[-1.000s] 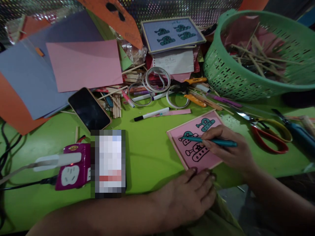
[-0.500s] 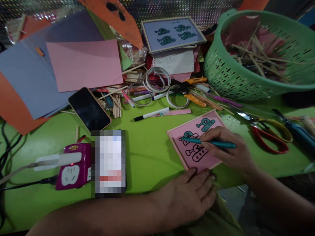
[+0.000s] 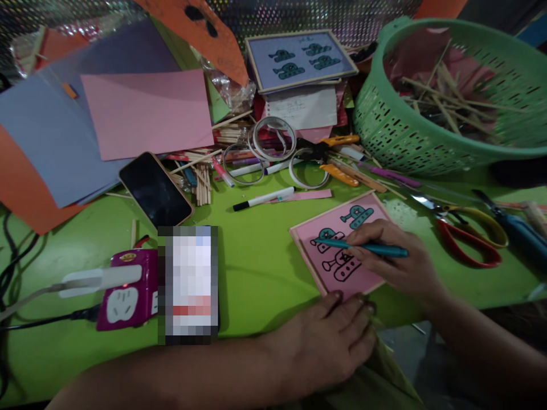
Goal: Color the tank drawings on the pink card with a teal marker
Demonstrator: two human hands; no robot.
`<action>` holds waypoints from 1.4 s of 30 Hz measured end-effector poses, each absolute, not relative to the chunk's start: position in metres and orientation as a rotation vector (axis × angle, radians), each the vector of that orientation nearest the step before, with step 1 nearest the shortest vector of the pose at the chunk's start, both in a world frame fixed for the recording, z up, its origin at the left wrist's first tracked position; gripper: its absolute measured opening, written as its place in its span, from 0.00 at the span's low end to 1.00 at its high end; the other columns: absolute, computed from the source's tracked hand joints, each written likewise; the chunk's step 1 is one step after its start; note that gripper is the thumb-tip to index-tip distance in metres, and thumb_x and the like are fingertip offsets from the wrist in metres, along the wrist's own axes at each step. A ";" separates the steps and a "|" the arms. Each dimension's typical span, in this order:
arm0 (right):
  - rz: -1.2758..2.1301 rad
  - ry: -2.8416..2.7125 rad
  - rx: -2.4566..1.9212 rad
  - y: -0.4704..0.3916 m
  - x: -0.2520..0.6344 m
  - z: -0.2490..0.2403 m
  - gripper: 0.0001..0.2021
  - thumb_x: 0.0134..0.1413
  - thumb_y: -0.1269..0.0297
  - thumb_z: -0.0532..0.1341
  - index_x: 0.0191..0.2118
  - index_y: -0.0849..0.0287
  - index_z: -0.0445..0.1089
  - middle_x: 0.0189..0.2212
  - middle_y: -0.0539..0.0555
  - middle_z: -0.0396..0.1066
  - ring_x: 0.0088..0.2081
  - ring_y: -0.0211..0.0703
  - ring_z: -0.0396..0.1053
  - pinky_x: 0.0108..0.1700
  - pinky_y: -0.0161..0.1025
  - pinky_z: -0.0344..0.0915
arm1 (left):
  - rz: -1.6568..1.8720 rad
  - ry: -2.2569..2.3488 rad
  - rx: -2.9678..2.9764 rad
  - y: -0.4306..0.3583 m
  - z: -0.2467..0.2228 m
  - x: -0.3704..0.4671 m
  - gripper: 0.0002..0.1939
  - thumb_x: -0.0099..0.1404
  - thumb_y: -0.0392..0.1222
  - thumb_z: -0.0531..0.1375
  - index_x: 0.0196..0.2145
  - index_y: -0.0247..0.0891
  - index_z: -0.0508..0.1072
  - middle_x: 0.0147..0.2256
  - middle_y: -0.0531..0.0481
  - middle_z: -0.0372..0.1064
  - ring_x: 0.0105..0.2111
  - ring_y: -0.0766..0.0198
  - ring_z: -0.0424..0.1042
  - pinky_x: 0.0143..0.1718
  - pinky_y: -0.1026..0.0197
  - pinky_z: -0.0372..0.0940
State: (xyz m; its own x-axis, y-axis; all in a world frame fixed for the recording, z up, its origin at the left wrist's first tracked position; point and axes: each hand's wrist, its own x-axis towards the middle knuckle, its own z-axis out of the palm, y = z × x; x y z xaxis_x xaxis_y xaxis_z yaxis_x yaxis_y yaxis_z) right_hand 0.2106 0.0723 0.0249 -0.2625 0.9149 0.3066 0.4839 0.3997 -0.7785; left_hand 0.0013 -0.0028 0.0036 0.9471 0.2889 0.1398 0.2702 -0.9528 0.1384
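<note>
My right hand [image 3: 387, 256] pinches a teal marker pen [image 3: 380, 249], its tip on the left drawing of a pink card [image 3: 305, 228] edged with thin wooden sticks. Black-outlined tanks are drawn on the card. The upper right tank [image 3: 358, 216] is teal; the left one [image 3: 327, 236] is teal on top and pink lower down. A nearer tank [image 3: 344, 267] shows only outlines and pink. My right fingers cover part of the card. Along its near edge, by the table's front, rests my left hand [image 3: 329, 341], back up, fingers stretched out and touching the card's border.
A capped white marker [image 3: 265, 199], tape rolls [image 3: 273, 139] and orange-handled pliers [image 3: 342, 171] lie beyond the card. Red-and-yellow scissors [image 3: 468, 245] are at right, below a green basket [image 3: 427, 139] of sticks. Two phones, one dark [image 3: 156, 191], and a purple power socket [image 3: 128, 290] sit left.
The teal marker and my right hand have shifted very slightly, with the tip still on the left tank. My left hand stays in place.
</note>
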 end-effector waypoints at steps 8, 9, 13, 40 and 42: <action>0.723 -1.908 -1.220 0.072 0.213 0.024 0.06 0.59 0.73 0.67 0.36 0.52 0.74 0.26 0.48 0.76 0.25 0.39 0.73 0.27 0.35 0.70 | 0.382 0.514 2.969 -0.005 0.001 0.002 0.22 0.79 0.38 0.49 0.63 0.42 0.74 0.66 0.50 0.69 0.66 0.57 0.67 0.65 0.52 0.57; 0.728 -1.900 -1.223 0.072 0.214 0.024 0.06 0.59 0.72 0.67 0.36 0.52 0.74 0.26 0.48 0.76 0.25 0.39 0.73 0.26 0.35 0.69 | 0.391 0.517 2.966 -0.004 0.001 0.002 0.21 0.79 0.38 0.49 0.62 0.42 0.74 0.65 0.51 0.70 0.66 0.57 0.67 0.65 0.52 0.57; 0.719 -1.879 -1.236 0.071 0.216 0.023 0.06 0.59 0.73 0.67 0.37 0.52 0.74 0.27 0.48 0.76 0.25 0.38 0.73 0.26 0.35 0.68 | 0.414 0.504 2.975 -0.003 0.000 0.001 0.21 0.79 0.38 0.50 0.62 0.40 0.74 0.65 0.49 0.70 0.66 0.56 0.67 0.64 0.51 0.57; 0.745 -1.870 -1.203 0.072 0.210 0.026 0.05 0.59 0.70 0.68 0.36 0.51 0.75 0.28 0.50 0.77 0.28 0.40 0.75 0.29 0.35 0.72 | 0.382 0.476 2.976 -0.003 0.003 0.002 0.21 0.78 0.38 0.50 0.62 0.41 0.74 0.66 0.48 0.69 0.65 0.56 0.68 0.64 0.52 0.59; 0.744 -1.879 -1.200 0.072 0.210 0.026 0.05 0.59 0.71 0.68 0.37 0.51 0.75 0.28 0.49 0.77 0.27 0.39 0.75 0.29 0.34 0.71 | 0.360 0.462 2.972 -0.003 0.003 0.002 0.21 0.79 0.38 0.50 0.63 0.40 0.73 0.66 0.47 0.68 0.66 0.56 0.68 0.64 0.51 0.59</action>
State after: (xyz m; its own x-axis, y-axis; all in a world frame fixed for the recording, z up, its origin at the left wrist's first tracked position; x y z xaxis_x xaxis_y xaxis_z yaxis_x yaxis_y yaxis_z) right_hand 0.2103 0.0720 0.0260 -0.2592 0.9202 0.2932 0.4704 0.3854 -0.7938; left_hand 0.0020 -0.0030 0.0029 0.9255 0.3117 0.2153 0.2850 -0.9473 0.1461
